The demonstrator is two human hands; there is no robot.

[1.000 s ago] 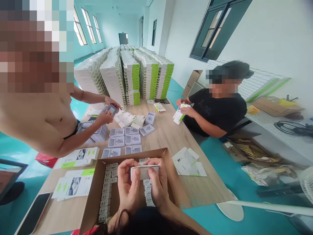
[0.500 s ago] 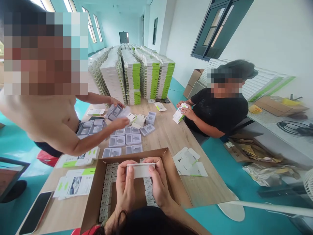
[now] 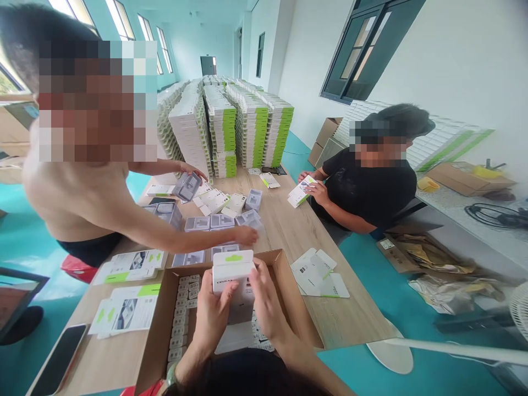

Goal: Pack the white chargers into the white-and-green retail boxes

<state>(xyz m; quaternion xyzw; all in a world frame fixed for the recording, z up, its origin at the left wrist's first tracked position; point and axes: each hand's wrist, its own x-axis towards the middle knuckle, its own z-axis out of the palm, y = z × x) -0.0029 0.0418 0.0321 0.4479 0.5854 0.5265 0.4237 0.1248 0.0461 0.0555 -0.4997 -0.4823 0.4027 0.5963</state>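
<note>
A white packaging box [image 3: 233,269] with a green hang-hole mark on its top flap stands between my hands, its flap towards the far side. My left hand [image 3: 211,311] grips its left side, thumb across the front. My right hand [image 3: 267,300] is closed along the right edge, fingers against the carton. The lower end of the box looks open, with a pale flap hanging towards me. Beneath my hands lies an open brown cardboard box [image 3: 303,311], holding rows of small white blocks [image 3: 177,324]; my arms hide part of them.
Flat white cartons lie to the right [image 3: 319,275] and left [image 3: 127,313], near a phone [image 3: 60,360]. Plastic trays [image 3: 223,221] stand ahead. A co-worker's arm [image 3: 198,240] reaches across from the left; another person [image 3: 367,187] holds a carton at right. Stacked boxes [image 3: 223,126] stand behind.
The white box, edge-on and flat-looking before, now stands opened out between my hands with its flap visible. The left co-worker's hand has moved right and nearer, over the trays.
</note>
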